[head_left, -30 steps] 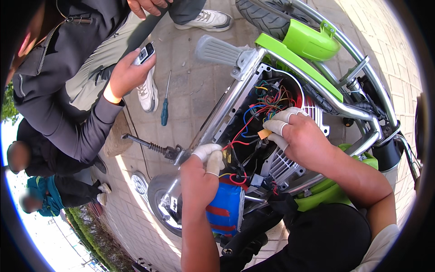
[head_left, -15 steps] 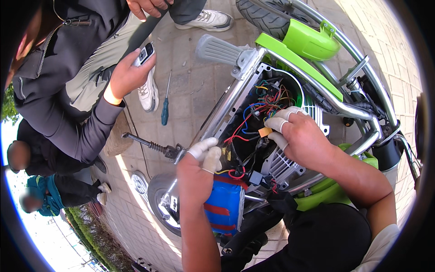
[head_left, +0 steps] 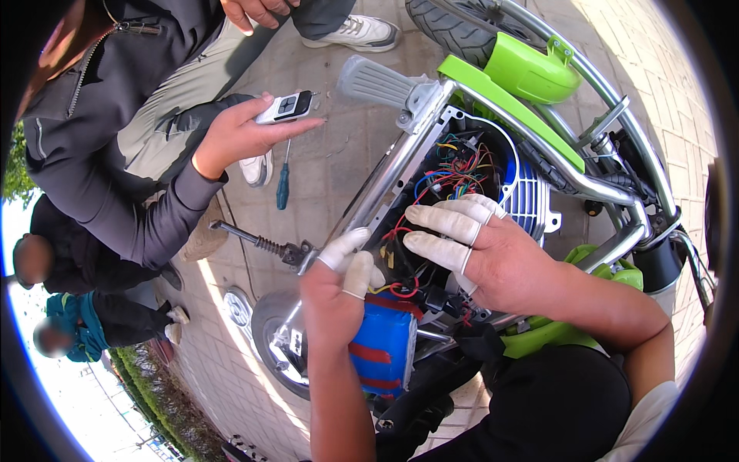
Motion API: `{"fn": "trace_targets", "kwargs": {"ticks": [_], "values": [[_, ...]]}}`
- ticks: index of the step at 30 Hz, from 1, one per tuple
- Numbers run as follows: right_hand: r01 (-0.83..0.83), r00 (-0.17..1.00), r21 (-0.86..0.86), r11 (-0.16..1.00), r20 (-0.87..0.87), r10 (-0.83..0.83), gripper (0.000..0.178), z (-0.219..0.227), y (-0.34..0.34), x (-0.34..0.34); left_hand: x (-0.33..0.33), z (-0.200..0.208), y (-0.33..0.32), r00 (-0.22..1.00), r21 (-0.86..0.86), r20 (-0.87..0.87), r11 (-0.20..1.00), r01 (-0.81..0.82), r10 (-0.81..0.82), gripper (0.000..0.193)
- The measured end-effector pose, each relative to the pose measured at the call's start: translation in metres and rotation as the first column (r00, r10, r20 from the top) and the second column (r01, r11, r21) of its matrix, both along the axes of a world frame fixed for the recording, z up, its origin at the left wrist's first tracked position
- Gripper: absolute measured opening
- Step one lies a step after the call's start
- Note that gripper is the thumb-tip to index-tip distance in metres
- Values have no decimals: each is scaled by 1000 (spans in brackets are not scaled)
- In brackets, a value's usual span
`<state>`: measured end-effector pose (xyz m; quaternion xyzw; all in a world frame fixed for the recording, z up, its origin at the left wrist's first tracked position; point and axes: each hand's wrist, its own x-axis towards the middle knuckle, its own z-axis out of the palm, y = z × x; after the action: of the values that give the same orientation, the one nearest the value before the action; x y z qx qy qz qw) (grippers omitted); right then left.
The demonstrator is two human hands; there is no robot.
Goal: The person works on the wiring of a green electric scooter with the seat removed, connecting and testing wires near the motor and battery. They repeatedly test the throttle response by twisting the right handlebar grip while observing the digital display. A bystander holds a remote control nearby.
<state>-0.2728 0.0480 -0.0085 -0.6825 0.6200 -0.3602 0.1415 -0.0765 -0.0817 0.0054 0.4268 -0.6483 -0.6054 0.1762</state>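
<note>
A green electric scooter lies with its body cavity open, full of coloured wires (head_left: 462, 173). My right hand (head_left: 485, 239), white covers on its fingers, is spread flat over the wires and hides those below it; nothing shows in its grasp. At the cavity's near left edge, my left hand (head_left: 337, 281) has its covered thumb and fingers bent together; what they grip, if anything, is hidden. Just right of its wrist sits a blue battery pack (head_left: 381, 339) with red tape. Red and yellow leads (head_left: 402, 289) run above the pack.
A person at the left holds a white remote key fob (head_left: 286, 108) over the paving. A screwdriver (head_left: 283, 189) lies near that person's shoe. A shock absorber (head_left: 262, 243) juts out beside the wheel (head_left: 269, 323). A silver disc (head_left: 237, 306) rests on the ground. Two people are farther left.
My right hand has let go of the orange connector, opened out and moved left over the wires. The other person's hand with the key fob has moved right and turned flatter. My left hand stays put.
</note>
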Motion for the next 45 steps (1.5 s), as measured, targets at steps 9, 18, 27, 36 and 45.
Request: {"fn": "trace_targets", "kwargs": {"ticks": [9,18,27,36,45], "values": [[-160,984,220,962,-46,174,21,6,2,16,-4,1,1,999,2,40,1000,-27,27,28],[-173,985,166,971,32,170,22,-5,15,17,-4,-3,1,998,-34,65,999,2,1,28],[-164,986,190,968,56,156,27,-8,15,15,-3,-1,1,997,10,74,1000,-14,13,27],[-183,981,169,968,92,169,27,-8,14,15,-3,0,2,996,-15,87,1000,1,0,25],[-186,981,172,967,92,172,25,-5,14,15,-4,0,2,996,-8,84,1000,-12,13,25]]}}
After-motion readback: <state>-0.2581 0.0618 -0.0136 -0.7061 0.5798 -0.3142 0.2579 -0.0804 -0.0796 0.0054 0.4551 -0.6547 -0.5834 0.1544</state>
